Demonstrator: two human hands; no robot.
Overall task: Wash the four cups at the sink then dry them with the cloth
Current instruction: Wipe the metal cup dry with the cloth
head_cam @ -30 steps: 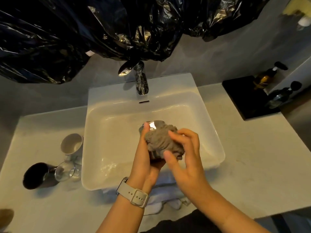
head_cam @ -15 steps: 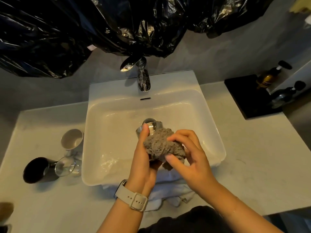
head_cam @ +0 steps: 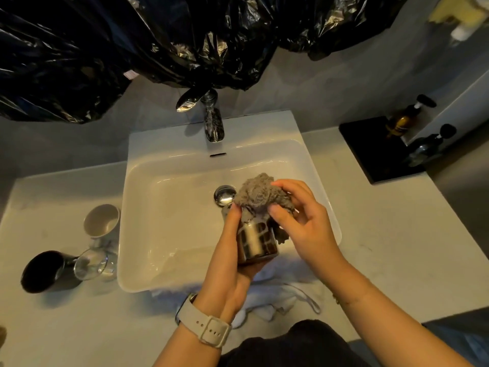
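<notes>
Over the white sink [head_cam: 148, 181], my left hand [head_cam: 230, 250] grips a shiny metal cup [head_cam: 256, 241] from below and the side. A grey cloth [head_cam: 260, 194] is bunched on the cup's top, and my right hand [head_cam: 299, 218] pinches it there. On the counter left of the sink stand a white cup [head_cam: 102, 221], a black cup [head_cam: 43, 270] lying on its side and a clear glass [head_cam: 91, 263] tipped next to it.
The chrome tap [head_cam: 211, 120] rises behind the basin, with the drain plug [head_cam: 224, 195] below it. A white cloth [head_cam: 277, 300] hangs over the counter's front edge. A black tray [head_cam: 370, 149] with two pump bottles [head_cam: 404, 119] sits at the right. Black plastic sheeting [head_cam: 132, 43] hangs above.
The cloth has lifted off the cup's side, so its metal wall now shows. Both hands have shifted a little right and toward the sink's near rim.
</notes>
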